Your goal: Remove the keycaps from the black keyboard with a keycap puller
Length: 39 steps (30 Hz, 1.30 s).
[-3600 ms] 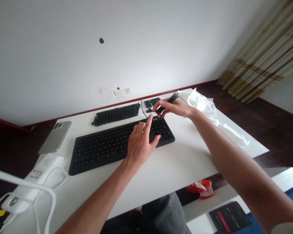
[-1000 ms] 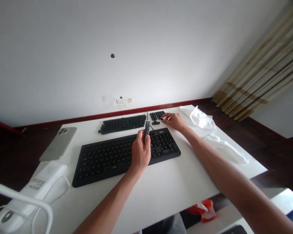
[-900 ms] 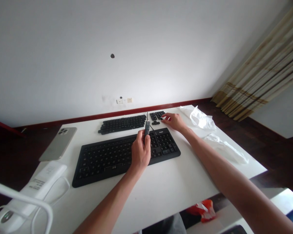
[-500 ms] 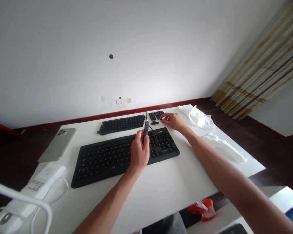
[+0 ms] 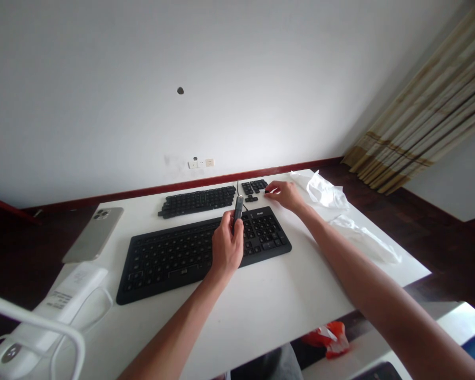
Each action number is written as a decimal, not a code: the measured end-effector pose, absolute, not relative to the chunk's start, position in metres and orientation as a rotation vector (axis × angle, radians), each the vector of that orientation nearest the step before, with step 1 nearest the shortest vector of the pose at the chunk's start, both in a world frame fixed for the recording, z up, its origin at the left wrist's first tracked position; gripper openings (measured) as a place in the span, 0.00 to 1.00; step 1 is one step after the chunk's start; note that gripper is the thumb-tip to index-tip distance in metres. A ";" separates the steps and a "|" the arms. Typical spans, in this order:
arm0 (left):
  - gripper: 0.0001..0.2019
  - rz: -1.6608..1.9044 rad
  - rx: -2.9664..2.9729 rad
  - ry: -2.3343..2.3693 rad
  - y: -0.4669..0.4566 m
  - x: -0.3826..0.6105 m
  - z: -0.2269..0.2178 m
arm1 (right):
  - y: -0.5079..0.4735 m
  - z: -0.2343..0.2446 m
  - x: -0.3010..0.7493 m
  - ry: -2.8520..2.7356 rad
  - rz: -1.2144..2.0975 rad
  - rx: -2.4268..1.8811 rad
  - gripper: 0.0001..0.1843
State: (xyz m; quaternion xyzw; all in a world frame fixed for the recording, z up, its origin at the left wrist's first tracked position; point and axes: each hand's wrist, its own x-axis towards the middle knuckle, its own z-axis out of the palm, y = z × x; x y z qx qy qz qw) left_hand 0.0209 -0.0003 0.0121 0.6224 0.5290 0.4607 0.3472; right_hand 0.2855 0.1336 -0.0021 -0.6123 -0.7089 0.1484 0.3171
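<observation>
White table [image 5: 285, 295] with black keyboard [image 5: 174, 258], loose keycap rows [image 5: 198, 200], phone [image 5: 93, 235], crumpled plastic [image 5: 326, 192], white device [image 5: 63, 301]

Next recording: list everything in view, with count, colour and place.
Rectangular table: one, white, centre.
Flat plastic keyboard: one, black, table centre.
Loose plastic keycaps: many, black, rows behind keyboard.
Slab smartphone: one, grey, table's left edge.
Boxy plastic device with cable: one, white, lower left.
Crumpled plastic bags: two, whitish, table's right.
Crinkled plastic wrapper: one, orange, under table.
Slim stick-shaped tool: one, black, gripped above keyboard.
Left hand: over keyboard, gripping tool.
Right hand: fingertips at rightmost keycaps.
</observation>
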 end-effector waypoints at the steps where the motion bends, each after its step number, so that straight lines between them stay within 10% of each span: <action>1: 0.13 1.195 1.614 1.374 0.000 0.021 0.012 | 0.134 -0.003 0.285 -1.876 0.395 -1.606 0.06; 39: 0.13 1.197 1.632 1.378 0.001 0.022 0.010 | 0.147 -0.016 0.278 -1.844 0.318 -1.566 0.07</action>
